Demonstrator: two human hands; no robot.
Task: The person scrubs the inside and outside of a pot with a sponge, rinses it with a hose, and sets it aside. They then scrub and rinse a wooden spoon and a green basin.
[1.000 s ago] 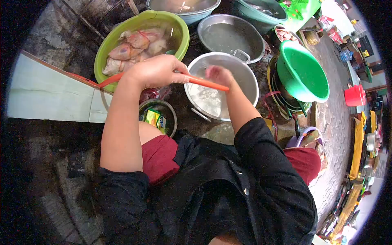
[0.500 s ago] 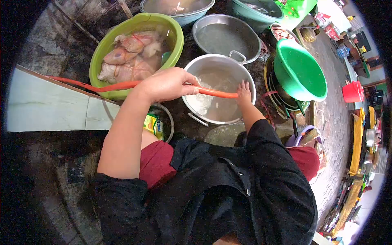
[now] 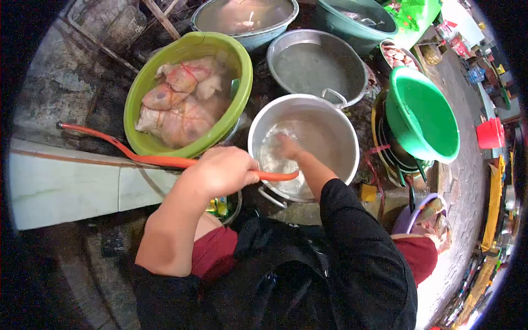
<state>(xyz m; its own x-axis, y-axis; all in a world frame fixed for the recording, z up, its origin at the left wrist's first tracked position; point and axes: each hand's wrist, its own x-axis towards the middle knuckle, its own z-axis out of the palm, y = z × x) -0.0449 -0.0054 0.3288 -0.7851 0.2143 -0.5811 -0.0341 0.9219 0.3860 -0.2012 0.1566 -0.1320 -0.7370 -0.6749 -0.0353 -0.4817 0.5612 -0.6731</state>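
My left hand (image 3: 223, 171) is closed around an orange hose (image 3: 173, 161), whose free end tips over the near side of a silver metal pot (image 3: 352, 129). Cloudy water fills the bottom of this pot, stirred up and splashing on its left. My right hand (image 3: 287, 146) reaches inside, over the churned water, its fingers smeared by motion. To the left stands a lime-green basin (image 3: 247, 82) of water. Pale, skinned-looking pieces of meat (image 3: 181, 102) tied with reddish string lie in it.
Behind the pot sit a grey metal basin (image 3: 363, 77) of water and two bluish tubs. A bright green basin (image 3: 423, 115) rests on stacked pans at right. A purple basket (image 3: 407, 220) stands nearer. A pale tiled ledge (image 3: 66, 187) runs along the left.
My right hand has left the pot's right side and moved left into the pot. The hose end has shifted left and dips lower. The whole view has tilted, so things sit lower.
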